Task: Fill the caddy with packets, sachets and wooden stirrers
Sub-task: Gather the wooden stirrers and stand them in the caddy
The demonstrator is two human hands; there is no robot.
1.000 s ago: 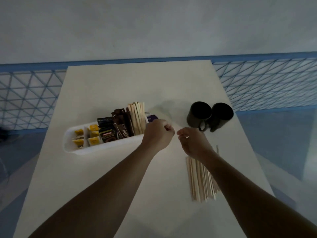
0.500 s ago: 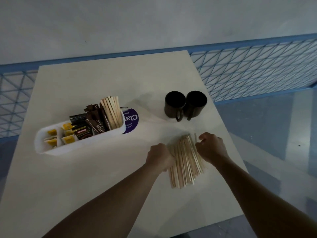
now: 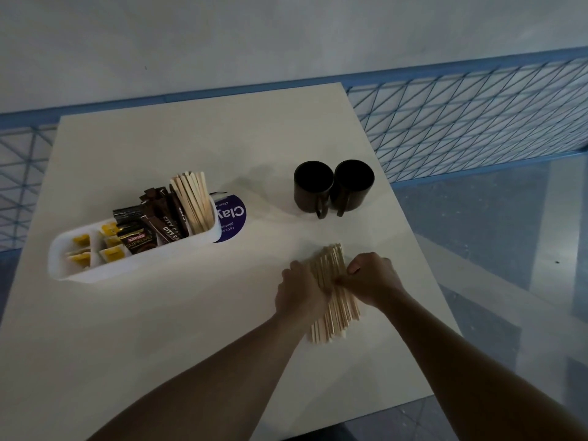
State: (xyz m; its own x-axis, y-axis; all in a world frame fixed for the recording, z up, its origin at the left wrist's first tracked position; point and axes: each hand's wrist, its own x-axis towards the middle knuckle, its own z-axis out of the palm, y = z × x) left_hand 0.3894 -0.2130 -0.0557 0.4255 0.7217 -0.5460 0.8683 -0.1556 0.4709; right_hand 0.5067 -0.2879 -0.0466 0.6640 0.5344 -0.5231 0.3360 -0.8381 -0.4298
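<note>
Left hand [image 3: 299, 292] and right hand [image 3: 373, 279] squeeze the loose stirrers [image 3: 333, 319] at 4 o'clock, so a weak grip probably scatters them.

You have one view only. The wide-angle camera on your head faces forward and steeply down onto the bench [image 3: 178, 329] at close range, with left hand [image 3: 299, 294] and right hand [image 3: 372, 278] near mid-frame.

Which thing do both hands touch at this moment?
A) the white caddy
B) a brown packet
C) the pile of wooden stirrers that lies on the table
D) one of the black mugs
C: the left hand and the right hand close on the pile of stirrers from its two sides, while the mugs and the caddy stand apart from both hands.
</note>
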